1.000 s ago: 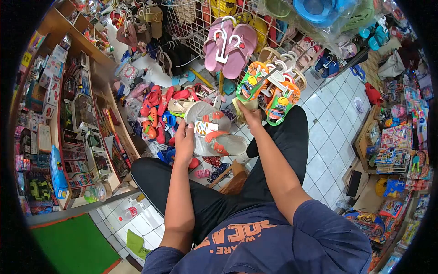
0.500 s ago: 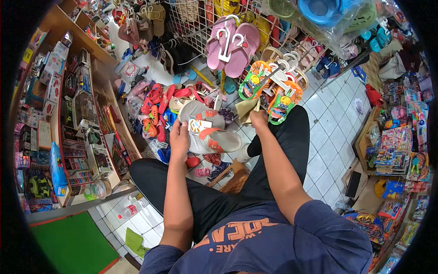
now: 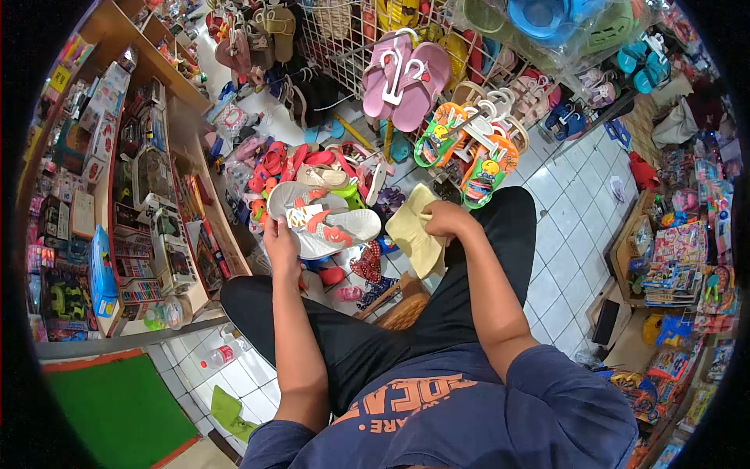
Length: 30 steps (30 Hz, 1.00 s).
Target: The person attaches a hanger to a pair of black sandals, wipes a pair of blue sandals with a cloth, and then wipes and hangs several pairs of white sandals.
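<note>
My left hand (image 3: pixel 281 241) is closed on a pair of grey sandals (image 3: pixel 355 225) with orange-red straps and a white tag (image 3: pixel 303 214). My right hand (image 3: pixel 451 219) grips a pale yellow cloth (image 3: pixel 412 230), which hangs down between my knees, a little right of the sandals. Beyond the sandals lies a pile of small colourful shoes (image 3: pixel 275 160) on the floor. Green and orange children's sandals (image 3: pixel 484 178) on a white hanger hang just past my right hand. Pink sandals (image 3: pixel 404 82) hang higher on the white wire rack.
On the left stand wooden shelves (image 3: pixel 183 156) full of boxed toys. The white wire rack (image 3: pixel 332 39) is ahead, with a blue basin (image 3: pixel 543 19) at its top right. Toy packets (image 3: pixel 676 242) fill the right side. A plastic bottle (image 3: pixel 221 355) lies on the tiles by my left leg.
The sandals have moved left with my left hand. The cloth, bunched before, now hangs spread out, lower and nearer to me, in my right hand. The view has shifted slightly.
</note>
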Tool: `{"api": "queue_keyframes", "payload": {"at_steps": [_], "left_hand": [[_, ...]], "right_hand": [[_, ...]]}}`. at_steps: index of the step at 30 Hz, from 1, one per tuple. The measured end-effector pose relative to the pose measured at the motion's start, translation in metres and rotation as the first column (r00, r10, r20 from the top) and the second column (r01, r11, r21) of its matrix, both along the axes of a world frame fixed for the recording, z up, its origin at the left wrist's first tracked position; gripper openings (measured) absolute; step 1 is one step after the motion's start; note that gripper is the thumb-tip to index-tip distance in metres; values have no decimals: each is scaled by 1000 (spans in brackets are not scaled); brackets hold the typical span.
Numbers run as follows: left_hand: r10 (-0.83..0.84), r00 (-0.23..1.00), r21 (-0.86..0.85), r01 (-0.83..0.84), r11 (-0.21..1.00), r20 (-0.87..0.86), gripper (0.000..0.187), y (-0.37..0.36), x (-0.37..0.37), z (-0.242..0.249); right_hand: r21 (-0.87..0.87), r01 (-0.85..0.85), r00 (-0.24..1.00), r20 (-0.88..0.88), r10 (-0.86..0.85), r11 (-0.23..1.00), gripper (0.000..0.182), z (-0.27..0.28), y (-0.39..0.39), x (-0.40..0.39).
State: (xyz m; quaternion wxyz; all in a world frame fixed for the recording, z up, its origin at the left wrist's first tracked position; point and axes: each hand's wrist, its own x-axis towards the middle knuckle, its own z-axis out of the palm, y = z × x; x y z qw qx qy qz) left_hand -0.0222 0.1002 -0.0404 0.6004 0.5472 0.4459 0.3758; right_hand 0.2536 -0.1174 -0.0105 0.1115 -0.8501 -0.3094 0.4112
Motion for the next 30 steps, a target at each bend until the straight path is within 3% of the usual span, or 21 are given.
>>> {"api": "queue_keyframes", "payload": {"at_steps": [2,3,6,10,12,15,16,18,20,22,24,26,30], "left_hand": [[35,999,-23,-35,999,26,27,-1,-4,0],[66,996,-48,-64,997,52,25,-2,-5,1],[66,997,-14,-65,998,49,25,-5,-12,4],[82,996,-7,-82,997,19,25,-9,-20,5],[94,995,-16,-94,995,26,25,-8,-23,6],[86,996,-10,-86,996,3,25,-3,-32,-2],[94,995,-41,-92,995,34,25,-4,-34,0],[102,995,-30,-101,994,20,26,-4,-35,3],[111,994,-22,-111,994,5,26,-5,-36,4],[128,991,-21,-127,992,28,25,-6,-36,5],[122,992,-30,-121,992,32,25,-7,-35,6],[116,993,-39,-115,993,35,26,-8,-35,5],[63,998,-25,-62,998,26,27,-8,-29,4]], "right_hand": [[131,-187,974,-101,200,974,49,-6,0,4],[185,-146,970,-164,177,972,38,-1,-1,3],[194,-177,928,-294,230,965,36,-2,6,4],[348,-92,841,-475,260,933,29,0,6,-4],[332,-132,843,-458,282,934,27,-13,12,-4],[424,116,749,-632,201,898,28,-25,16,-14],[423,116,748,-632,201,899,28,-31,18,-15],[443,438,666,-745,49,782,27,-45,23,-15],[451,503,638,-769,35,738,29,-52,25,-3],[344,791,402,-915,-7,506,34,-43,24,3],[195,930,220,-974,-46,311,32,-44,23,12],[242,964,240,-970,27,107,39,-53,20,23],[243,969,245,-969,-33,43,40,-47,17,29]]}}
